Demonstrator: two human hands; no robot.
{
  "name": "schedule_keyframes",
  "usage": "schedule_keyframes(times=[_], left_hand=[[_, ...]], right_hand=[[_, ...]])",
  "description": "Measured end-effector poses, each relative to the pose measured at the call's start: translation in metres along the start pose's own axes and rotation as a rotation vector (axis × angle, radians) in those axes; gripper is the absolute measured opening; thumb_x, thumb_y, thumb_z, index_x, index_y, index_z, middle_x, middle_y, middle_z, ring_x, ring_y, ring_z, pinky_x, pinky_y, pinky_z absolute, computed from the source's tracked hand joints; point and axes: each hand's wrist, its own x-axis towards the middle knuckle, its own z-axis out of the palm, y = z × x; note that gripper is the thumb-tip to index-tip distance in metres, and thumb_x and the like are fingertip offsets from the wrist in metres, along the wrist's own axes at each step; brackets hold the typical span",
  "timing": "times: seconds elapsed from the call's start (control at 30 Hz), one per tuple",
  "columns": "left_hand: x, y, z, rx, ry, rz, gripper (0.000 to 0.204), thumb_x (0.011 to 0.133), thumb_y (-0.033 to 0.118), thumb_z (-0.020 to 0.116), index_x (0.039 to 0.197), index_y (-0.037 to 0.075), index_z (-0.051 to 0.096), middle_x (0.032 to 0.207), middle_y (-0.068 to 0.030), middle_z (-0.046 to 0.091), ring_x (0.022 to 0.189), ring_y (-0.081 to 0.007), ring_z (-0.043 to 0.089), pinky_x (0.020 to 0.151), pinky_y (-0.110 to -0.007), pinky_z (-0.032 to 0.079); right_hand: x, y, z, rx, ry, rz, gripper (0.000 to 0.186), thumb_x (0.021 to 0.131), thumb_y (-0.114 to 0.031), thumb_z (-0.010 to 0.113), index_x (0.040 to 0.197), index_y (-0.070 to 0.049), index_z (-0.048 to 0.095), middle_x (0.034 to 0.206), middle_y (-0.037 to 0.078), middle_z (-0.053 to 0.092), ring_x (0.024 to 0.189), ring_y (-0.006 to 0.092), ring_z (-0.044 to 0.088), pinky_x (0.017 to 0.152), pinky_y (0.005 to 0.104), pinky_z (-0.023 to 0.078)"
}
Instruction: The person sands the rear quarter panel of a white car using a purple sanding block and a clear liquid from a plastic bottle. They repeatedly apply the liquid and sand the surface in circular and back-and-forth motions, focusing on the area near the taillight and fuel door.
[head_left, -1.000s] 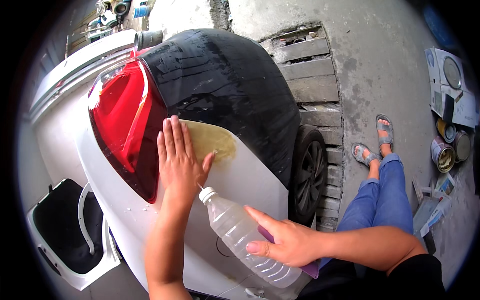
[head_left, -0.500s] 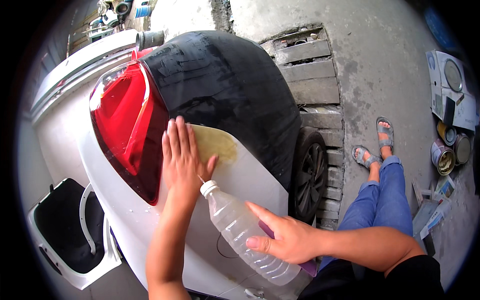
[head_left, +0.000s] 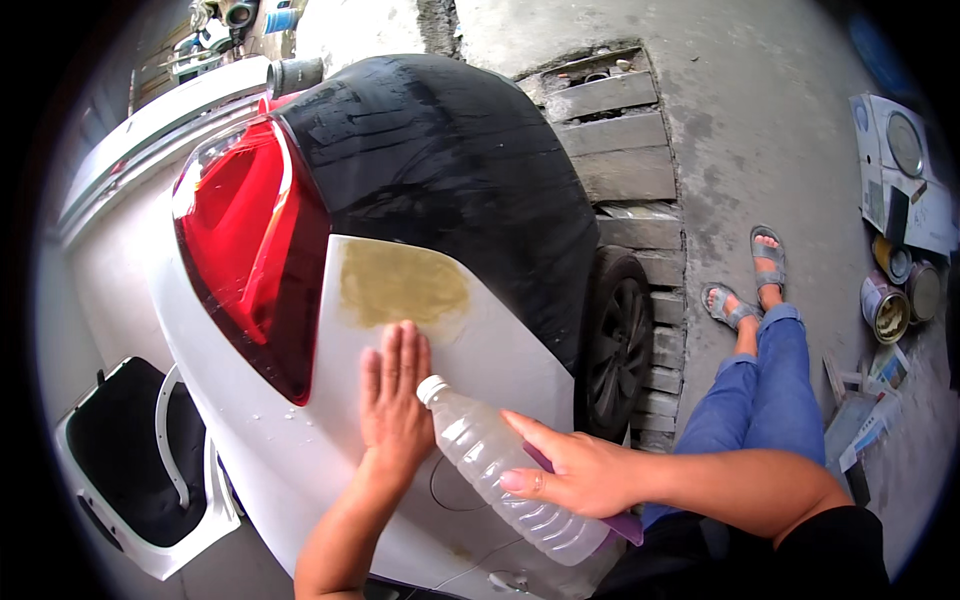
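Observation:
My left hand lies flat with fingers stretched on the white car body panel, its fingertips just below a yellowish-brown patch. In my right hand is a clear ribbed plastic bottle, tilted so its white cap points up and left, close beside the left hand. A purple sheet-like piece shows under the right hand, pressed along the bottle; much of it is hidden. Left of the patch sits the red tail light. Small droplets dot the panel below the light.
Black sheeting covers the car beyond the patch, with a wheel to its right. Slabs over a drain run alongside. Open cans and a white carton stand far right. A white-and-black car part lies left.
My left hand has slid off the patch, toward me and slightly right, uncovering it. The bottle has shifted slightly right, still in my right hand. A thin stream at its cap no longer shows.

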Motion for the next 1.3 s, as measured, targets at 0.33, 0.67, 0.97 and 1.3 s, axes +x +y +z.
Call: schedule_keyframes(times=[0.33, 0.67, 0.97, 1.3], left_hand=[[0.100, 0.012, -0.009, -0.142, -0.061, -0.107, 0.093, 0.093, 0.063, 0.049, 0.155, -0.003, 0.028, 0.166, -0.0169, 0.018, 0.156, -0.0312, 0.008, 0.126, -0.046, 0.004], [0.052, 0.080, -0.002, -0.106, -0.178, 0.270, 0.085, 0.095, 0.057, 0.045, 0.155, -0.001, 0.030, 0.165, -0.0162, 0.024, 0.154, -0.0308, 0.016, 0.126, -0.045, 0.009], [0.009, 0.056, 0.006, -0.172, -0.009, 0.134, 0.076, 0.091, 0.045, 0.051, 0.150, -0.001, 0.040, 0.162, -0.0146, 0.030, 0.153, -0.0299, 0.022, 0.124, -0.047, 0.013], [0.097, 0.085, -0.006, -0.040, -0.183, 0.049, 0.097, 0.091, 0.069, 0.044, 0.156, -0.002, 0.028, 0.166, -0.0202, 0.016, 0.155, -0.0356, 0.009, 0.125, -0.048, 0.002]], right_hand=[[-0.007, 0.014, -0.011, 0.008, 0.057, 0.048, 0.089, 0.100, -0.056, 0.049, 0.157, 0.002, 0.013, 0.128, 0.032, 0.059, 0.120, 0.0403, 0.061, 0.101, 0.0415, 0.046], [-0.031, 0.046, -0.017, 0.001, 0.053, 0.199, 0.092, 0.099, -0.060, 0.047, 0.158, 0.002, 0.013, 0.133, 0.030, 0.058, 0.126, 0.0382, 0.057, 0.105, 0.0409, 0.043], [-0.034, 0.034, -0.014, -0.111, 0.004, 0.166, 0.094, 0.099, -0.063, 0.045, 0.158, 0.002, 0.011, 0.131, 0.036, 0.056, 0.124, 0.0423, 0.058, 0.103, 0.0419, 0.045], [-0.039, 0.039, -0.028, -0.125, 0.080, 0.195, 0.094, 0.099, -0.063, 0.044, 0.157, 0.004, 0.012, 0.129, 0.037, 0.056, 0.122, 0.0439, 0.058, 0.102, 0.0441, 0.045]])
